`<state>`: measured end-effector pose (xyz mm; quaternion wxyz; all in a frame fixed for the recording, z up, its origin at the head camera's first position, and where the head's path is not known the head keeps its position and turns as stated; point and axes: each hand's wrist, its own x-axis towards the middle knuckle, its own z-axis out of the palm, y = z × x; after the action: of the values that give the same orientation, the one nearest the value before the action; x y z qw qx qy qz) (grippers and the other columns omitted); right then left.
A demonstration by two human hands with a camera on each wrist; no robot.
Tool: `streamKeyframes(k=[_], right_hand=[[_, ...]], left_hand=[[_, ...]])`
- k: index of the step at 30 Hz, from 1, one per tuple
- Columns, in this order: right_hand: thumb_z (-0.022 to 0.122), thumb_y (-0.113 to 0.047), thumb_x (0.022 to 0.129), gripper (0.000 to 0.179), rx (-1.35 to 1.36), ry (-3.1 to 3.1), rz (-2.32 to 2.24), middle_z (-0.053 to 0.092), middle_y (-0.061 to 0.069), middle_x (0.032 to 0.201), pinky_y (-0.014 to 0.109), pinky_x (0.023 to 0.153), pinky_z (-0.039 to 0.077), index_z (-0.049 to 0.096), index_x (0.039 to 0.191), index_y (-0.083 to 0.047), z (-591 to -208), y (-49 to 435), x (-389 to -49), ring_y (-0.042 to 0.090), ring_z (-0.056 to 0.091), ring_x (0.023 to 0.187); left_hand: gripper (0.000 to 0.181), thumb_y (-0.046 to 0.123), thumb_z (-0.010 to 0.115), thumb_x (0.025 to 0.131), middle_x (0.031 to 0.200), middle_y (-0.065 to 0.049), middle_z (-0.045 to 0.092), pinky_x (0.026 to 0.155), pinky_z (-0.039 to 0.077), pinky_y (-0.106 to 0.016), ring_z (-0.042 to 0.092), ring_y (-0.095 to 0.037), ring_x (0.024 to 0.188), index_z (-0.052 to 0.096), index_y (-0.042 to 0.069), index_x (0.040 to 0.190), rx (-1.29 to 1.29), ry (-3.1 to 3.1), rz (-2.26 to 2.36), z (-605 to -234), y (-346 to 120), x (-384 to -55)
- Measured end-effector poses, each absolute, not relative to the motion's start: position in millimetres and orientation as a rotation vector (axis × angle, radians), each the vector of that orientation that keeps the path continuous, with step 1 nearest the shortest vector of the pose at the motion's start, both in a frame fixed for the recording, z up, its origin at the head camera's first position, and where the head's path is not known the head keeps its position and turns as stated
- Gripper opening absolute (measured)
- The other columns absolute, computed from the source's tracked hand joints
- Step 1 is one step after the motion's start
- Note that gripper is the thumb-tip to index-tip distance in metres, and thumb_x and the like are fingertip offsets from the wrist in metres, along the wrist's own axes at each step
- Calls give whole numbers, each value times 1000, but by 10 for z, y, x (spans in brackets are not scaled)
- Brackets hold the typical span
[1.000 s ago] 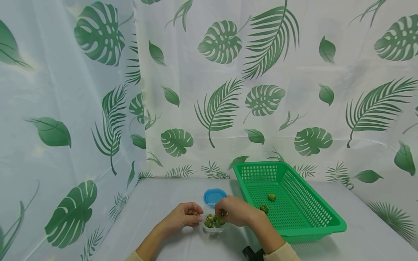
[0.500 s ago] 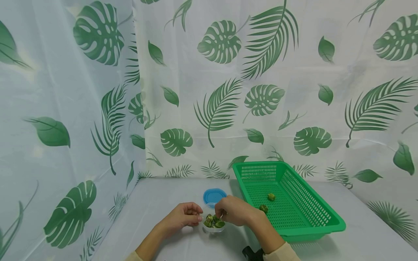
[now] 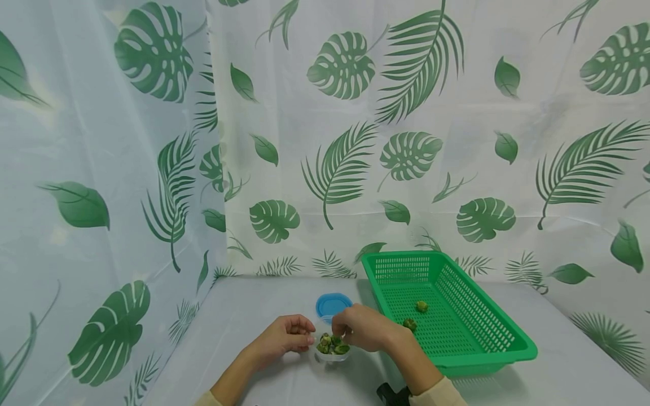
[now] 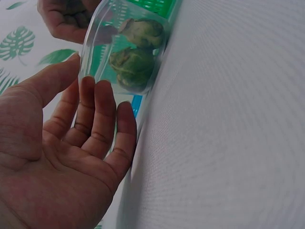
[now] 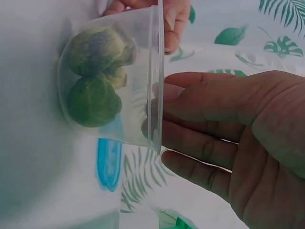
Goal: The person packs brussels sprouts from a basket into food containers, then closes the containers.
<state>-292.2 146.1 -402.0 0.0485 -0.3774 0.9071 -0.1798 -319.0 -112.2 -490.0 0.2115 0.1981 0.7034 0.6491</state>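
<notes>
A clear plastic container point(image 3: 332, 357) stands on the table between the hands, holding several Brussels sprouts point(image 3: 326, 341). My left hand point(image 3: 281, 340) is at its left side. In the left wrist view, the loosely bent fingers point(image 4: 102, 107) reach the container's wall point(image 4: 97, 45), with the thumb close to the rim. My right hand point(image 3: 363, 328) is over the container's right side. In the right wrist view its fingertips dip just past the rim point(image 5: 158, 133), above the sprouts point(image 5: 93, 100), with nothing seen in its grasp.
A blue lid point(image 3: 333, 305) lies behind the container. To the right, a large green perforated basket point(image 3: 500, 316) holds two Brussels sprouts point(image 3: 421, 306). A black object point(image 3: 390, 393) is near the right sleeve. Leaf-patterned sheeting point(image 3: 355, 186) hangs behind and at the left.
The right hand lets go of a Brussels sprout, which now lies among the others in the container. Its fingers have since shifted very slightly. The left hand stays where it is.
</notes>
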Motion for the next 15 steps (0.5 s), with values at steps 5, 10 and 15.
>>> streamKeyframes(k=[5, 10, 15], right_hand=[[76, 2, 89, 17, -1161, 2776, -565, 76, 1, 97, 24, 76, 56, 77, 102, -10, -4010, 1459, -2923, 0, 64, 82], [75, 2, 91, 19, -1201, 2812, -592, 75, -3, 101, 28, 81, 58, 76, 104, -13, -3979, 1474, -2920, 3, 67, 88], [73, -1, 93, 20, -1214, 2842, -614, 75, -5, 105, 31, 84, 58, 75, 107, -15, -3950, 1484, -2927, 5, 67, 95]], left_hand=[[37, 18, 76, 96, 90, 1, 69, 76, 58, -31, 68, -13, 84, 64, -5, 122, 555, 1950, 1808, -4906, -1121, -3194], [37, 18, 75, 96, 90, 1, 69, 76, 57, -30, 67, -12, 84, 63, -6, 122, 556, 1941, 1813, -4916, -1119, -3199], [38, 17, 75, 96, 90, 1, 69, 75, 57, -29, 67, -12, 84, 63, -6, 122, 553, 1943, 1813, -4916, -1120, -3202]])
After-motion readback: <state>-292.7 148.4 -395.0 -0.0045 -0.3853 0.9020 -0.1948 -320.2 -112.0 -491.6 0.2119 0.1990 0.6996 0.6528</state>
